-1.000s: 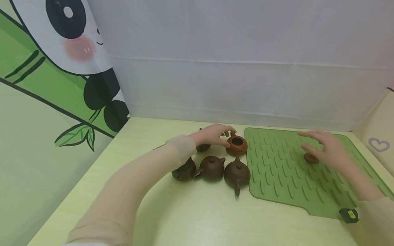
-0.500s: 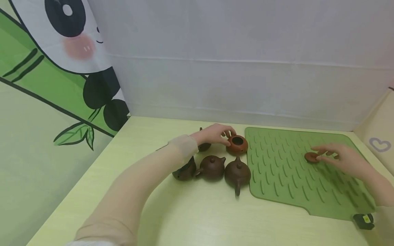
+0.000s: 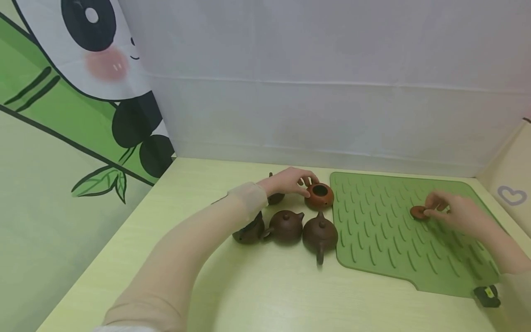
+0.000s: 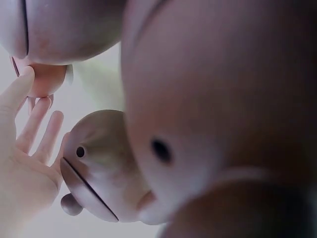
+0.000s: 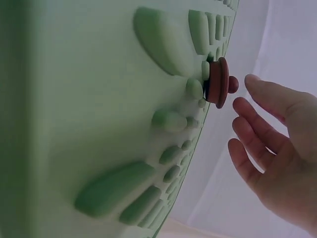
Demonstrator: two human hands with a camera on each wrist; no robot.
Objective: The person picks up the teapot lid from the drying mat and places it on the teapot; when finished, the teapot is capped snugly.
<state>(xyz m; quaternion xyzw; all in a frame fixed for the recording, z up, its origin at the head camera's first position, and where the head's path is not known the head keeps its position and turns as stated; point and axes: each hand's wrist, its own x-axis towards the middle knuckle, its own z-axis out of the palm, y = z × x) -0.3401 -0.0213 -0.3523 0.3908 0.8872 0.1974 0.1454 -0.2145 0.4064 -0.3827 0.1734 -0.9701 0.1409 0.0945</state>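
Observation:
My left hand (image 3: 287, 180) holds a reddish-brown clay teapot (image 3: 320, 202) at the mat's left edge; the pot's top opening is uncovered. In the left wrist view the thumb (image 4: 25, 82) lies against that teapot, with fingertips beneath it. A matching teapot lid (image 3: 417, 212) rests on the green mat (image 3: 373, 221). At the lid is my right hand (image 3: 458, 212), thumb and forefinger right by its knob. From the right wrist, the knob (image 5: 233, 84) shows just ahead of the parted thumb and fingertips, the other fingers loosely bent.
Several dark brown teapots stand near my left arm: one (image 3: 285, 227) in the front row, another (image 3: 320, 236) beside the mat, and one (image 3: 275, 198) partly behind the left hand. A small black device (image 3: 487, 296) sits by my right sleeve. A white curtain (image 3: 315, 120) closes the back.
My right hand has drawn back from above the lid and come down at its right side, thumb and forefinger moving closer together. The left hand and its teapot stay put.

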